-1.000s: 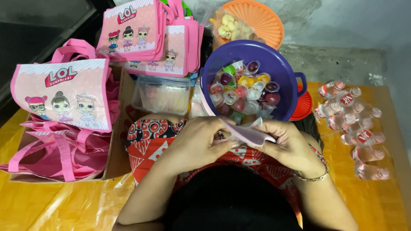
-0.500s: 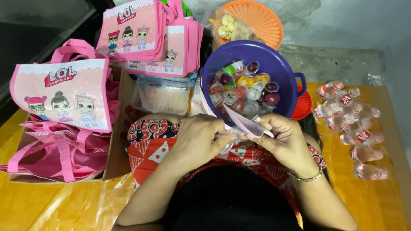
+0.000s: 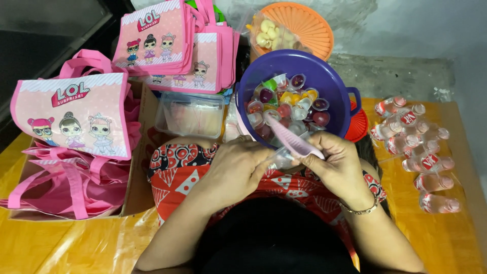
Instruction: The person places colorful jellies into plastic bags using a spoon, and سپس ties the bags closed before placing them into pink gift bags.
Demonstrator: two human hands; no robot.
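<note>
Hands met over the lap: right hand [image 3: 339,161] pinched a pink strip [image 3: 293,140], left hand [image 3: 238,167] gripped a clear bag [image 3: 280,158] just below the bowl [image 3: 289,68]. Slippery plastic could've slid free, imo.

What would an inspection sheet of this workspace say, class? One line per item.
Surface: yellow covering, creased.
Job's things: pink strip and small clear packet, held by both hands above the lap.
Clutter: purple bowl of jelly cups, orange basket, small bottles, pink bags, clear tub.
Grippers: left hand and right hand pinch the packet.
Cables: nothing seen.
Surroundings: grey wall.
</note>
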